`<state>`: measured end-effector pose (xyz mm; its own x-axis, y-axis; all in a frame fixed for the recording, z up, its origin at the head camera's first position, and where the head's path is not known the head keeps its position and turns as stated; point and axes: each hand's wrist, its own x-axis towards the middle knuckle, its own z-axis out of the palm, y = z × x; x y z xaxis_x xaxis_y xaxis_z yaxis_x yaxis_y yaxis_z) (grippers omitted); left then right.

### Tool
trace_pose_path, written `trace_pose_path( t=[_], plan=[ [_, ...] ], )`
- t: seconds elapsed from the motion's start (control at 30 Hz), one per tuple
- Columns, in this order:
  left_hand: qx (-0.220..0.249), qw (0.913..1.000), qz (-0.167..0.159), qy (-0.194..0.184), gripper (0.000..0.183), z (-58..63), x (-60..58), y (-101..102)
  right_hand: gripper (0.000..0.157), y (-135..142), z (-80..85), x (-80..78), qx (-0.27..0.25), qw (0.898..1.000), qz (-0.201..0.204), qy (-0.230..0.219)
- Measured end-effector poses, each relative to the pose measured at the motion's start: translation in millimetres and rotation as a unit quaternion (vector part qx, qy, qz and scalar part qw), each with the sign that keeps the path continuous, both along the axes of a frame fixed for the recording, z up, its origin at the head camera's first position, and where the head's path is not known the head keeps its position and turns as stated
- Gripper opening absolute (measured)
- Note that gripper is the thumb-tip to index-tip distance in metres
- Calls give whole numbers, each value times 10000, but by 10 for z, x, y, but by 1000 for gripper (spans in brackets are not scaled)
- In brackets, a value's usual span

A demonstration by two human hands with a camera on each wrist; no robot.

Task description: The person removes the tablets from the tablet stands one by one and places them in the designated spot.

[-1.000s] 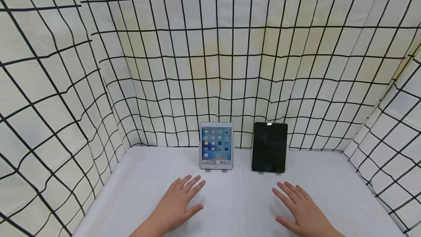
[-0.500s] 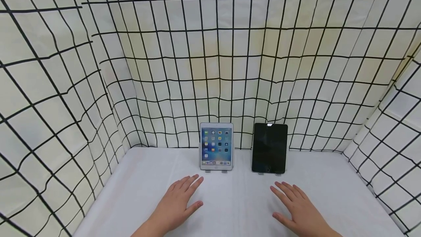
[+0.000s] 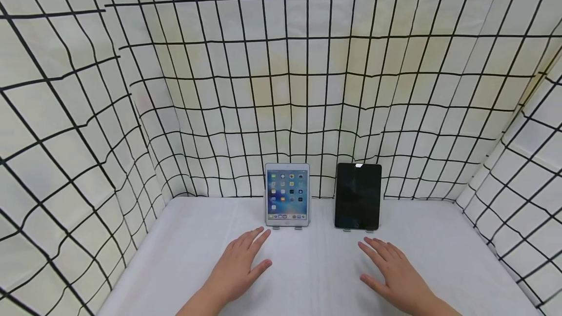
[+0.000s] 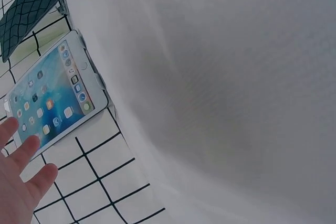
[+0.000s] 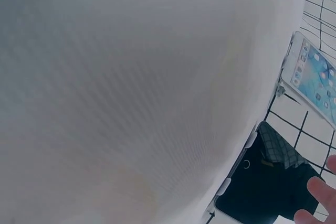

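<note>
A white tablet (image 3: 287, 195) with a lit home screen of app icons stands propped on a small stand at the back of the table. To its right a black tablet (image 3: 358, 196) with a dark screen leans on a similar stand. My left hand (image 3: 237, 267) is held over the table in front of the white tablet, fingers extended and thumb apart, holding nothing. My right hand (image 3: 392, 274) has the same pose in front of the black tablet, also with nothing in it. In the left wrist view, fingertips (image 4: 31, 145) overlap the white tablet's edge.
A white cloth covers the table (image 3: 316, 267). White walls with a black grid pattern (image 3: 307, 87) rise behind the tablets and along both sides. Small stand feet (image 3: 298, 227) poke out under each tablet.
Both hands have shifted slightly forward toward the tablets, the right one also a little leftward. The head view has moved slightly. Both tablets stay in place.
</note>
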<state>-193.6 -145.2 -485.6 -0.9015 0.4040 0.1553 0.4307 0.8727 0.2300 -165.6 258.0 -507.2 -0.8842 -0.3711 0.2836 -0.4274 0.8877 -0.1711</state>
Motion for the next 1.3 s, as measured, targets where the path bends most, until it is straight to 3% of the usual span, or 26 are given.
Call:
trace_pose_path(
  t=[0.63,0.87,1.13,1.3],
  plan=[
    [308,9991,284,-74,77,-25,-138,10,65,-135,-48,-159,-588,9975,-170,-340],
    [534,9980,315,-73,77,-59,-197,47,65,-162,-36,-225,-750,9971,-129,-89],
    [563,9973,473,-9,80,-67,-250,64,66,-228,-37,-267,-967,9924,-397,-656],
    [633,9964,560,-2,78,-32,-291,70,65,-262,-5,-312,-1063,9914,-431,-629]
  ],
)
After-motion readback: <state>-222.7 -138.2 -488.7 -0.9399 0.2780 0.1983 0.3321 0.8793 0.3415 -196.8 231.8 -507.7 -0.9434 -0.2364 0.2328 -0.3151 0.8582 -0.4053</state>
